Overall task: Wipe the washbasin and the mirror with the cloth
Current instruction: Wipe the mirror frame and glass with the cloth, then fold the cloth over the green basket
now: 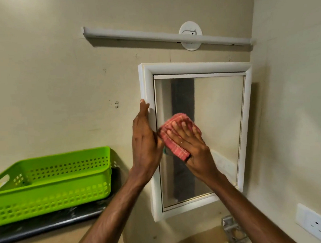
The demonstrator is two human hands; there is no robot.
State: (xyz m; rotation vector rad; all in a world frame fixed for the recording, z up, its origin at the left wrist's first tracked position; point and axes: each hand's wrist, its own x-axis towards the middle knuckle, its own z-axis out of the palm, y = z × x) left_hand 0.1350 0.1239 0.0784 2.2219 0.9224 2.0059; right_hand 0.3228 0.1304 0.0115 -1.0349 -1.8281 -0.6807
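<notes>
No brand, label or legible writing is to be seen on anything in view. The mirror [219, 117] is a rectangular pane set in a smooth, rounded white frame [196, 67] and is mounted on a matt cream wall [50, 81]; its glass is faintly hazed and reflects a dark vertical band. The cloth [173, 137] — a soft woven piece in red with a fine pale check — is folded into a pad and is pressed flat against the lower left part of the glass. It is held there by the right hand [192, 143], whose fingers are spread open over the fabric rather than clenched around it. The left hand [144, 139] is laid flat and upright against the left edge of the frame, fingers straight and together, with nothing grasped in it. Above the mirror a long, slim white tube fitting [165, 37] is fixed across a round white plate. To the left, a glossy lime-green plastic basket [51, 186] with rows of small square perforations and a slot handle is set on a dark, mottled table [49, 220] with a rounded edge. At the lower right a white socket plate [316, 222] is fixed to the side wall, and a metal tap [231, 228] is partly seen below the mirror. The washbasin itself is barely visible at the bottom edge.
</notes>
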